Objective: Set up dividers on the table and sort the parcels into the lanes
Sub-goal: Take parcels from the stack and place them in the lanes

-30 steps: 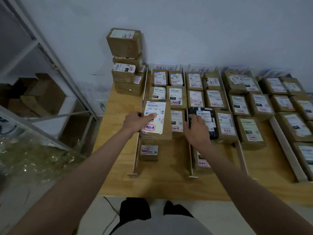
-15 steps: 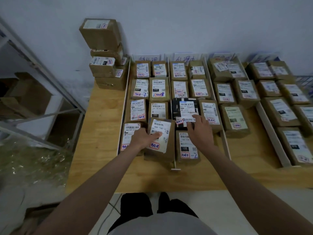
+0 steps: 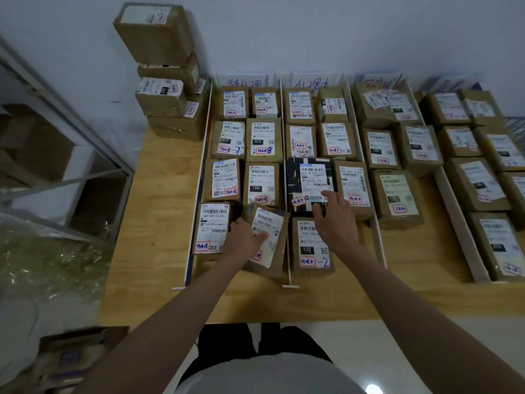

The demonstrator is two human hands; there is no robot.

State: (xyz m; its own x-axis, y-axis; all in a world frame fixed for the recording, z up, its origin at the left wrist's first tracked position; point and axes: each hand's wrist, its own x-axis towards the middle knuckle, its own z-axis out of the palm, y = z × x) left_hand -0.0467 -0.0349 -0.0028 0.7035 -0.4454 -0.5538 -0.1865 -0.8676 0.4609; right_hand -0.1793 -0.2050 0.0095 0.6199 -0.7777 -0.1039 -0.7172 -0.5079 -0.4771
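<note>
Mostly boxy brown cardboard parcels (image 3: 264, 240)

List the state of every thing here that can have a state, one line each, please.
left hand: grips the tilted parcel.
tilted parcel: askew in the leftmost lane, not yet flat.
right hand: fingers straight, touching the black parcel.
black parcel: flat in the second lane.
parcel stack: piled outside the lanes.
dividers: lying in place.

Parcels (image 3: 257, 140) lie in rows between dividers (image 3: 285, 177) on the table (image 3: 159, 223), stacked boxes (image 3: 167, 81) far-left.
</note>
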